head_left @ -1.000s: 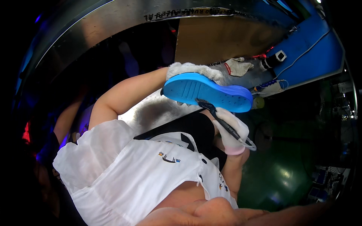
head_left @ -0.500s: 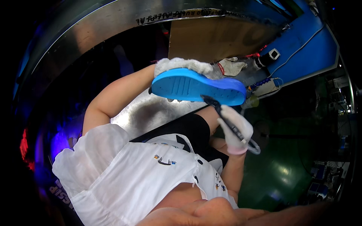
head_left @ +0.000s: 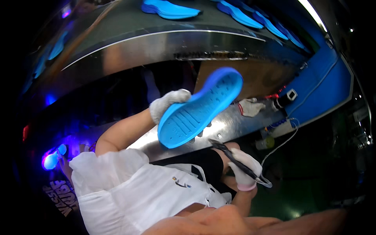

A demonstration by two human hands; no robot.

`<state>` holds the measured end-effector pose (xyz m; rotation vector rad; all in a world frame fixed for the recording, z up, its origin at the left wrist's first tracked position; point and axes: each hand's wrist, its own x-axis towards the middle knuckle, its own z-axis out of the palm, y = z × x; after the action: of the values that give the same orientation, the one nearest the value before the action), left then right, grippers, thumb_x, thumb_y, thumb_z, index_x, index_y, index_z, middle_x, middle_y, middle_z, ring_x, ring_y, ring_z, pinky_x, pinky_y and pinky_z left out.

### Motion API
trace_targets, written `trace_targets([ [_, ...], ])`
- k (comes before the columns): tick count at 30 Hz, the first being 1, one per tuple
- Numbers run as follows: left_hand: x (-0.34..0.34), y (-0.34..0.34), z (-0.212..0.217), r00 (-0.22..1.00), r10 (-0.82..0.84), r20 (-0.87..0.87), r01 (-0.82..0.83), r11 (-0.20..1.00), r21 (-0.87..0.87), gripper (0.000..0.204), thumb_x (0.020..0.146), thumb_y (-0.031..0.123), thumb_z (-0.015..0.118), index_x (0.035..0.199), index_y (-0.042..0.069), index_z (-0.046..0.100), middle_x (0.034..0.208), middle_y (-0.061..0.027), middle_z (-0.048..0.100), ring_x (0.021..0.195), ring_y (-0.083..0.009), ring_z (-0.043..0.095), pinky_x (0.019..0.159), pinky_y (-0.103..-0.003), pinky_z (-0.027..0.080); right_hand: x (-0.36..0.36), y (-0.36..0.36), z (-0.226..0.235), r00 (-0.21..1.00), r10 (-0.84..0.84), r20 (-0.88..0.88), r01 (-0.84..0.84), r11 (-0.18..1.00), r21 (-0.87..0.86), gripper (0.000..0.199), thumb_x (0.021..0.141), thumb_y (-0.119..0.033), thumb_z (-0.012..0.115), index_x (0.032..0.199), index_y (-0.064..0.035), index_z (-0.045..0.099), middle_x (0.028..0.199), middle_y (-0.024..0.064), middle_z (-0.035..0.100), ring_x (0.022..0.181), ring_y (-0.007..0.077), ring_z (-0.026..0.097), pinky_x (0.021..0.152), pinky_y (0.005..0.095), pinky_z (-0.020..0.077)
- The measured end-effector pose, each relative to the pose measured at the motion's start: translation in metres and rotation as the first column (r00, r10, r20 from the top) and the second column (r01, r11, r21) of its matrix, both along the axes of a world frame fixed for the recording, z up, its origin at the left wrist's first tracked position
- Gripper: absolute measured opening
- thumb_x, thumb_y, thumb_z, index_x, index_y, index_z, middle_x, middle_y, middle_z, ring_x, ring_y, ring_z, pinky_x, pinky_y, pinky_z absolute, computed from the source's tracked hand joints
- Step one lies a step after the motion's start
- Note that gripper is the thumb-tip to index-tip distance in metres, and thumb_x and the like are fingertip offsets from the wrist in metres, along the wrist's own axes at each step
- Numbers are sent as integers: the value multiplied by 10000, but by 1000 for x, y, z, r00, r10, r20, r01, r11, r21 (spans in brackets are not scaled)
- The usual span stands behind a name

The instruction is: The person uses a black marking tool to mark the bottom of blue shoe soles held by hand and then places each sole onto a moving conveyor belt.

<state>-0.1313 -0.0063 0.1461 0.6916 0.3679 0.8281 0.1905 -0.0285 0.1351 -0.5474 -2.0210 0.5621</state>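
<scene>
My left hand (head_left: pixel 169 102), in a white knit glove, grips the edge of a bright blue shoe sole (head_left: pixel 197 107). Held up at a slant, the sole shows its recessed face, with ridges at the lower end and small holes towards the upper end. My right hand (head_left: pixel 244 167), in a thin white glove, is closed around a slim black pen-like tool (head_left: pixel 239 163). A loop of cord or hose shows at the tool's rear end. Its dark tip lies below and right of the sole, apart from it.
More blue soles (head_left: pixel 172 9) lie on the dark surface beyond the metal edge (head_left: pixel 137 53). A spare glove (head_left: pixel 250 107) rests on the metal ledge (head_left: pixel 231 125), near a black cylinder (head_left: pixel 284 100). At the left, a blue-lit piece (head_left: pixel 51 159) is near another person.
The sole has turned from lying nearly level to a steep slant. The tool's tip, formerly at the sole's lower edge, is now away from it. More of the far surface shows.
</scene>
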Motion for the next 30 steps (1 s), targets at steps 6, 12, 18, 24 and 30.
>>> trace_targets([
  [6,-94,2,148,871,491,-4,-345,617,707,726,881,587,576,1366,51,508,1229,-265,603,1117,-380,596,935,-500,521,-12,1,-19,954,9,-298,-73,976,-205,272,718,24,809,959,31,684,988,190,732,892,272,733,810,335,585],
  [12,-232,45,204,-44,981,-188,-900,43,434,754,976,582,412,1532,92,272,1469,-266,417,1215,-442,559,893,-562,540,-23,1,-30,981,-9,-195,-37,973,-230,291,710,52,802,976,48,684,1002,180,735,905,243,731,816,314,584],
  [18,-353,-72,199,-970,-240,-49,-230,823,519,458,951,366,475,1317,123,604,1400,-156,552,1300,-382,516,1074,-506,416,-15,-1,-43,993,-8,-122,-32,946,-322,285,731,61,780,999,56,684,1000,180,736,896,242,733,814,308,586],
  [24,-333,-118,177,-944,-296,-146,-310,642,701,478,997,437,395,1274,114,613,1364,-129,585,1285,-353,536,1044,-502,437,-20,2,-41,987,-39,-155,-13,946,-323,293,728,65,774,1008,58,689,974,163,738,880,212,728,796,292,579],
  [30,-287,-85,168,-788,538,-298,-322,53,945,346,867,274,723,1102,24,683,1000,-98,715,931,-186,681,800,-336,547,-28,-1,-47,971,-176,-164,96,910,-403,245,789,36,720,1030,51,682,849,96,698,667,124,643,615,218,511],
])
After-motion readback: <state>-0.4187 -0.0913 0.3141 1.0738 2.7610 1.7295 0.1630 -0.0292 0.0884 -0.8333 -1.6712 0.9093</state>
